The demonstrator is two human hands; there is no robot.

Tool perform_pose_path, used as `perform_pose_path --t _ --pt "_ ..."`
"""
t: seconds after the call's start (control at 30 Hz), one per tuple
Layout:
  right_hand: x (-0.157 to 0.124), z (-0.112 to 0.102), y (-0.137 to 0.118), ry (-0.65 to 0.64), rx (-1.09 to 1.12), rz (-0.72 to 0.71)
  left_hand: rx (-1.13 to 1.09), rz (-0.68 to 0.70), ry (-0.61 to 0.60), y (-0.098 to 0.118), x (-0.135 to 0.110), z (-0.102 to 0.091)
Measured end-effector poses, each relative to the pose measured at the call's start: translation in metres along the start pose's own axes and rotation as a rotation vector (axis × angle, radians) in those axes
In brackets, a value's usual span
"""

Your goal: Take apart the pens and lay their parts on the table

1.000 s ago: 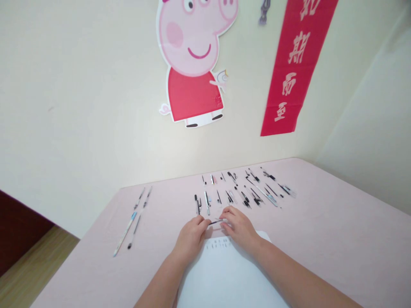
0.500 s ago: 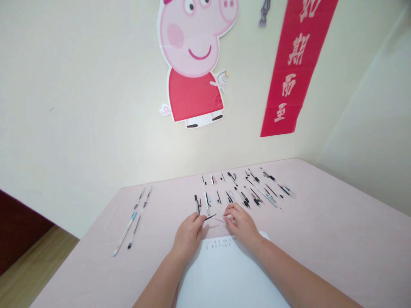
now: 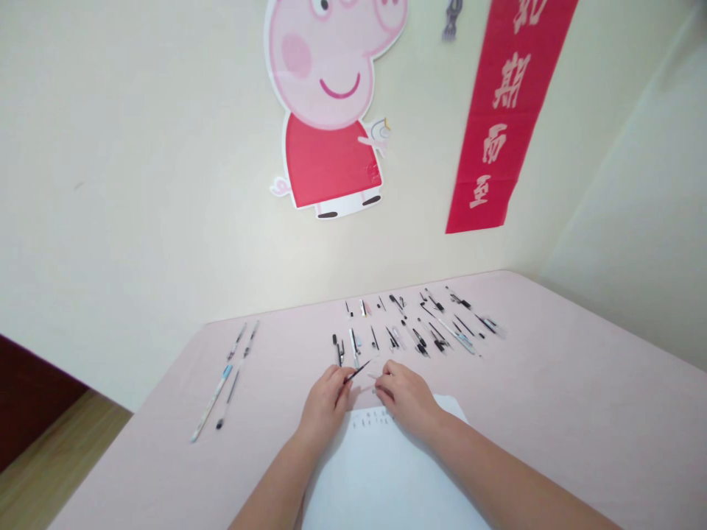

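Observation:
My left hand (image 3: pixel 325 397) is closed on a thin black pen refill (image 3: pixel 358 370), whose tip points up and to the right. Facing it, my right hand (image 3: pixel 406 394) has its fingers pinched together near the table; a small pale piece shows by its fingertips, too small to name. Under both wrists lies a white sheet of paper (image 3: pixel 387 471) with rows of small handwritten marks along its top edge. Just beyond the hands, many pen parts are spread out, among them a black capped piece (image 3: pixel 336 349) and a white pen barrel (image 3: pixel 353 349).
On the left of the pink table (image 3: pixel 166 456) lie a white and blue pen (image 3: pixel 211 403), a clear pen with a black end (image 3: pixel 228 400) and two more pens behind. Black caps (image 3: pixel 420 341) and barrels (image 3: pixel 456 333) fill the back right. A wall with a pig cutout (image 3: pixel 331 162) rises behind.
The refill in my left hand has tilted upward. My right hand has moved slightly left and lower, its fingers curling in more. The view has shifted a little.

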State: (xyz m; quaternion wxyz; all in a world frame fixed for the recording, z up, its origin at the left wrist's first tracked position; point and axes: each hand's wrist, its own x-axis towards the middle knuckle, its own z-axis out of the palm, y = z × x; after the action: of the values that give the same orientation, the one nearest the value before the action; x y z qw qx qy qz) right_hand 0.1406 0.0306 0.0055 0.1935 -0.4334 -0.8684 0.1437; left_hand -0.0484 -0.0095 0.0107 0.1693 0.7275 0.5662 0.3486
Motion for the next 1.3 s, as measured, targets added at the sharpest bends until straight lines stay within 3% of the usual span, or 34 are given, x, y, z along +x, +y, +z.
perform_pose_path --t 0.23,0.37,0.53,0.7,0.87,1.03,1.17,1.3 --pt "0.0 -0.006 -0.002 0.085 0.146 0.027 -0.086 -0.044 0.027 -0.001 -0.001 0.006" --pt "0.003 -0.001 -0.002 0.148 0.448 0.105 -0.165 -0.042 0.019 0.001 -0.002 0.011" --pt "0.008 0.008 0.001 0.103 0.955 0.193 -0.186 -0.047 -0.002 0.002 -0.002 0.016" --pt "0.01 0.012 0.006 0.133 1.113 0.251 -0.176 -0.068 -0.017 0.005 -0.002 0.015" --pt "0.01 0.01 0.009 0.17 0.977 0.224 -0.149 -0.09 -0.013 0.005 -0.002 0.014" --pt "0.004 -0.005 0.004 0.351 0.422 -0.022 -0.032 -0.076 -0.025 0.004 -0.002 0.012" --pt "0.001 -0.012 -0.001 0.308 0.182 -0.219 0.02 -0.033 -0.043 0.004 -0.003 0.011" --pt "0.001 -0.011 -0.003 0.279 0.101 -0.27 0.036 -0.011 -0.063 0.004 -0.003 0.011"
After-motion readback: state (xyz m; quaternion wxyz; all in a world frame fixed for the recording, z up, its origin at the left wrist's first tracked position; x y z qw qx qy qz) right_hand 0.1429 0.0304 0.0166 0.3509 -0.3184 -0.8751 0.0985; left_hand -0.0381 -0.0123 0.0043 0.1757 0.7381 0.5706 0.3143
